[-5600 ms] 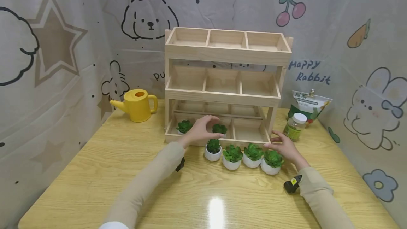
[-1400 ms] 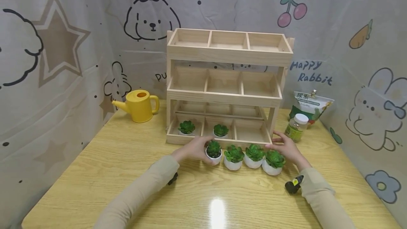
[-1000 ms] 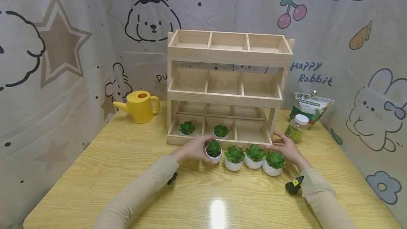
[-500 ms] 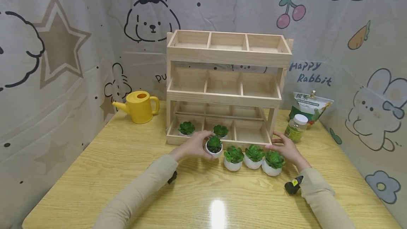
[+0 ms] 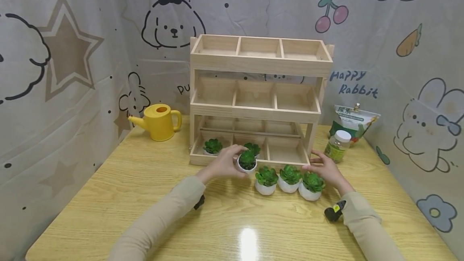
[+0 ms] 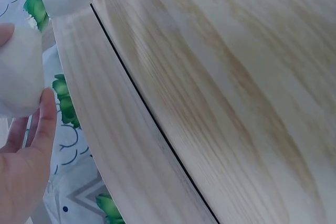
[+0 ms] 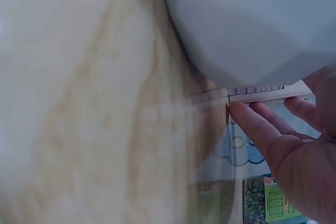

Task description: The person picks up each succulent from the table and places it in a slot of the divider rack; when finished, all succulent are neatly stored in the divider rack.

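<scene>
My left hand (image 5: 224, 163) grips a small potted succulent (image 5: 247, 160) by its white pot, in front of the wooden shelf's (image 5: 255, 110) bottom tier. In the left wrist view, the fingers and thumb curl round that white pot (image 6: 18, 74). Two more succulents stand in the bottom tier, one in the left compartment (image 5: 212, 146) and one in the middle, partly hidden behind the held plant. My right hand (image 5: 326, 168) touches the shelf's lower right corner with extended fingers, which also show against the wood in the right wrist view.
Three potted succulents (image 5: 266, 178) stand in a row on the table (image 5: 203, 228) before the shelf, the rightmost beside my right hand. A yellow watering can (image 5: 159, 122) is at left. A lidded jar (image 5: 338, 146) and a clipped bag (image 5: 355, 118) stand at right.
My left hand let go of the succulent in the middle compartment, then took another from the table's row. It has lifted that one up and slightly right towards the shelf. My right hand stays put.
</scene>
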Action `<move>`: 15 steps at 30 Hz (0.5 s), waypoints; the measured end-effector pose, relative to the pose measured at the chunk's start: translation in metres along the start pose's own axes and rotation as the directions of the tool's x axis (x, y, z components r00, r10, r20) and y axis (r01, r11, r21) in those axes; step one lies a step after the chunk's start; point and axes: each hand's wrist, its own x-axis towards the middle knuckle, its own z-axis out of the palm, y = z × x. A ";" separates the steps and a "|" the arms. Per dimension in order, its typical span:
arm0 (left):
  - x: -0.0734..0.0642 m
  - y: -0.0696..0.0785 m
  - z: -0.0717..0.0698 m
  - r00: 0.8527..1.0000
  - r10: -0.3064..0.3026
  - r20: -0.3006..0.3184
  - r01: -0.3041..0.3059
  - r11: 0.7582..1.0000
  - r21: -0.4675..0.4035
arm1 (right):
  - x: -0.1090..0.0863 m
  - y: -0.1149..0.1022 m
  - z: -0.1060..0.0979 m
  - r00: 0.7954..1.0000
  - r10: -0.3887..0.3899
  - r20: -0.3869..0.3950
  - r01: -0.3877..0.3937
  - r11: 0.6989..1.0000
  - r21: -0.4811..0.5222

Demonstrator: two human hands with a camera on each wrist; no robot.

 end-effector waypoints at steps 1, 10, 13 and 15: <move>0.001 0.000 0.001 1.000 0.006 -0.013 -0.006 1.000 0.002 | 0.000 0.000 0.000 1.000 0.000 0.000 0.000 1.000 0.001; 0.007 0.004 0.003 0.999 -0.010 -0.038 0.010 1.000 0.007 | 0.000 -0.001 0.001 1.000 0.009 -0.001 -0.008 1.000 0.010; 0.010 0.005 0.006 0.999 -0.003 -0.044 0.002 1.000 -0.022 | 0.000 0.000 0.001 1.000 0.008 -0.005 -0.008 1.000 0.006; 0.011 0.006 0.008 0.999 0.000 -0.050 -0.003 0.999 -0.048 | 0.000 0.000 0.001 1.000 0.007 -0.006 -0.007 1.000 0.005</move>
